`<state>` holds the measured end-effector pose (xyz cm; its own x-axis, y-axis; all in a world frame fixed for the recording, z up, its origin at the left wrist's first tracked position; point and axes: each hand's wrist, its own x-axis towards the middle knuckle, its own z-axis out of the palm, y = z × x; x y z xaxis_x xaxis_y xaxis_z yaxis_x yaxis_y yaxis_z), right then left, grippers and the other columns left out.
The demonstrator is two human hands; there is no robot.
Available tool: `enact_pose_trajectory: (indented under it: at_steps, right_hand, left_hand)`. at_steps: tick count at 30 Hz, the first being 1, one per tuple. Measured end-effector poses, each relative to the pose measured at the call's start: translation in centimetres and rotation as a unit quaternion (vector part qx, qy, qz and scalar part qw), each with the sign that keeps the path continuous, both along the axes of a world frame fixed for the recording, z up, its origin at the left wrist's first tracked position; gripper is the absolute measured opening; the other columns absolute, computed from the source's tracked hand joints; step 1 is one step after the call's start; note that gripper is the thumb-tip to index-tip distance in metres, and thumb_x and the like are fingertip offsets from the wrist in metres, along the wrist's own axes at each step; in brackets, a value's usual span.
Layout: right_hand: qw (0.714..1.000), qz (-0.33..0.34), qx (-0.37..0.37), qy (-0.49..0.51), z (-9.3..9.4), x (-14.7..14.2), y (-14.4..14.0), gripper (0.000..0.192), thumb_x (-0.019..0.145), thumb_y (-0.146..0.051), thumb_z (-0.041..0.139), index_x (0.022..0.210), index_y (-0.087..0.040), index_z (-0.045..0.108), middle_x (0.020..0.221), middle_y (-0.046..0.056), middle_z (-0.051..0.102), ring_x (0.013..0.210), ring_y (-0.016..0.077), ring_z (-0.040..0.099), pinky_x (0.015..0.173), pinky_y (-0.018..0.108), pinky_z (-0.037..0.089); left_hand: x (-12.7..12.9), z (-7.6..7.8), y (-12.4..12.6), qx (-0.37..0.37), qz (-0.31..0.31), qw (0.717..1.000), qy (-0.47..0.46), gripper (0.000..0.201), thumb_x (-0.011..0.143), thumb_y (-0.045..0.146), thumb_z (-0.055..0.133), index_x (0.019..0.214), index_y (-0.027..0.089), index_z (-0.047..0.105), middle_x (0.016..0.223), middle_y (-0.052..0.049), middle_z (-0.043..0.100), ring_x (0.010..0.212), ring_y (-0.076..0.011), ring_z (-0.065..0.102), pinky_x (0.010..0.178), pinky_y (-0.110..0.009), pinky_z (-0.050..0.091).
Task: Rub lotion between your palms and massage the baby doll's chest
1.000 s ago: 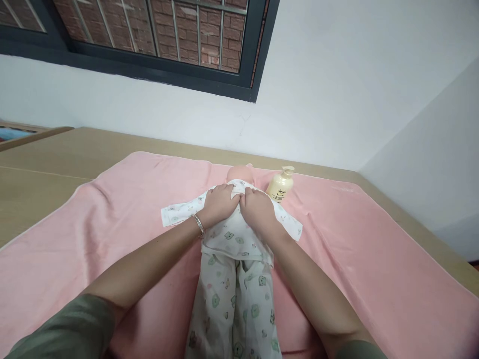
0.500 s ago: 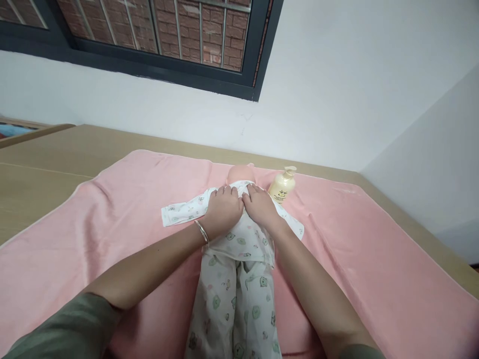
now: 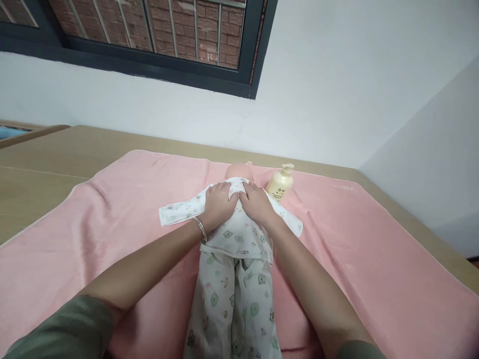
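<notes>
A baby doll (image 3: 239, 172) lies on its back on a pink towel (image 3: 112, 224), dressed in a white shirt (image 3: 239, 234) and trousers (image 3: 234, 304) printed with small green bears. My left hand (image 3: 219, 204), with a silver bangle at the wrist, rests palm down on the doll's chest near the collar. My right hand (image 3: 256, 204) lies beside it on the other side of the chest, fingers touching the shirt's neckline. The two hands meet at the middle. Only the top of the doll's head shows beyond my fingers.
A cream pump bottle (image 3: 280, 184) stands on the towel just right of the doll's head. The towel covers a wooden surface (image 3: 45, 169) against a white wall (image 3: 337, 99), under a dark-framed window (image 3: 149, 45). A second wall closes in at the right.
Both hands have stayed on the doll's chest, shifting slightly along the shirt's collar. The view has drifted a little.
</notes>
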<state>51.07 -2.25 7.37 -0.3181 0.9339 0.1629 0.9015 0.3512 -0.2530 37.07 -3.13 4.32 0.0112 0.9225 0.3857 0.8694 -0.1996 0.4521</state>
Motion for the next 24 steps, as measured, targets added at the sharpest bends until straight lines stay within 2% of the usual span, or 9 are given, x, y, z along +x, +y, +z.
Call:
enact_pose_trajectory:
  at_steps: [3, 7, 10, 12, 15, 17, 19, 24]
  right_hand:
    - [0.999, 0.008, -0.020, 0.045, -0.1, 0.6, 0.8, 0.052, 0.103, -0.032, 0.035, 0.147, -0.008, 0.045, 0.152, 0.018, 0.043, 0.144, 0.0285, 0.038, 0.121, 0.048, 0.025]
    - [0.996, 0.009, -0.024, 0.085, 0.3, 0.4, 0.4, 0.054, 0.099, -0.030, 0.040, 0.148, -0.008, 0.045, 0.152, 0.018, 0.043, 0.144, 0.0293, 0.038, 0.122, 0.050, 0.026]
    - [0.989, -0.006, 0.044, 0.142, 0.3, 0.0, -0.1, 0.060, 0.095, -0.025, 0.043, 0.152, -0.007, 0.038, 0.159, 0.017, 0.032, 0.150, 0.0278, 0.027, 0.124, 0.045, 0.024]
    - [0.985, -0.009, 0.088, 0.147, 0.1, -0.3, -0.4, 0.057, 0.094, -0.020, 0.041, 0.149, -0.008, 0.044, 0.160, 0.015, 0.031, 0.152, 0.0265, 0.024, 0.125, 0.044, 0.022]
    - [0.991, 0.018, 0.062, 0.117, -0.3, -0.6, -0.5, 0.048, 0.094, -0.018, 0.038, 0.137, -0.010, 0.059, 0.151, 0.013, 0.047, 0.146, 0.0242, 0.037, 0.124, 0.041, 0.026]
    - [0.992, 0.026, 0.033, 0.116, -0.2, -0.5, -0.6, 0.046, 0.094, -0.020, 0.040, 0.134, -0.012, 0.062, 0.145, 0.012, 0.054, 0.141, 0.0220, 0.044, 0.121, 0.037, 0.031]
    - [0.990, 0.012, 0.039, 0.136, 0.1, -0.4, -0.7, 0.048, 0.093, -0.021, 0.042, 0.136, -0.012, 0.060, 0.146, 0.012, 0.053, 0.141, 0.0210, 0.044, 0.120, 0.034, 0.033]
    - [0.984, -0.006, 0.076, 0.162, -0.2, -0.3, -0.5, 0.052, 0.091, -0.019, 0.042, 0.140, -0.011, 0.057, 0.153, 0.012, 0.044, 0.145, 0.0225, 0.038, 0.122, 0.037, 0.029]
  left_hand:
    - [0.0, -0.5, 0.3, 0.020, -0.008, 1.000, -0.020, 0.043, 0.096, 0.033, 0.041, 0.128, 0.013, 0.061, 0.132, -0.014, 0.066, 0.125, -0.0300, 0.057, 0.111, -0.047, 0.039]
    - [-0.1, -1.1, 0.5, 0.030, -0.008, 0.999, -0.039, 0.044, 0.097, 0.033, 0.037, 0.128, 0.013, 0.061, 0.131, -0.014, 0.066, 0.125, -0.0294, 0.058, 0.112, -0.048, 0.039]
    - [-0.2, -1.4, 0.7, 0.032, 0.000, 0.998, -0.047, 0.046, 0.097, 0.031, 0.034, 0.131, 0.015, 0.060, 0.138, -0.013, 0.062, 0.132, -0.0278, 0.053, 0.115, -0.047, 0.036]
    - [-0.3, -1.5, 0.7, 0.028, 0.000, 0.999, -0.044, 0.046, 0.097, 0.030, 0.033, 0.134, 0.016, 0.058, 0.144, -0.013, 0.057, 0.137, -0.0268, 0.049, 0.118, -0.047, 0.033]
    - [-0.3, -1.3, 0.6, 0.014, -0.011, 0.999, -0.042, 0.046, 0.097, 0.028, 0.033, 0.134, 0.017, 0.057, 0.144, -0.011, 0.058, 0.136, -0.0256, 0.049, 0.118, -0.046, 0.032]
    - [-0.2, -1.0, 0.5, 0.006, -0.015, 0.999, -0.045, 0.045, 0.097, 0.027, 0.032, 0.133, 0.018, 0.058, 0.140, -0.010, 0.061, 0.134, -0.0254, 0.051, 0.117, -0.046, 0.033]
    - [-0.2, -0.8, 0.3, 0.001, -0.017, 0.999, -0.048, 0.045, 0.097, 0.028, 0.033, 0.132, 0.018, 0.058, 0.139, -0.010, 0.062, 0.132, -0.0258, 0.052, 0.116, -0.047, 0.033]
    - [-0.1, -0.5, 0.2, -0.007, -0.019, 0.999, -0.048, 0.044, 0.097, 0.027, 0.034, 0.132, 0.018, 0.059, 0.139, -0.010, 0.062, 0.131, -0.0258, 0.052, 0.115, -0.046, 0.033]
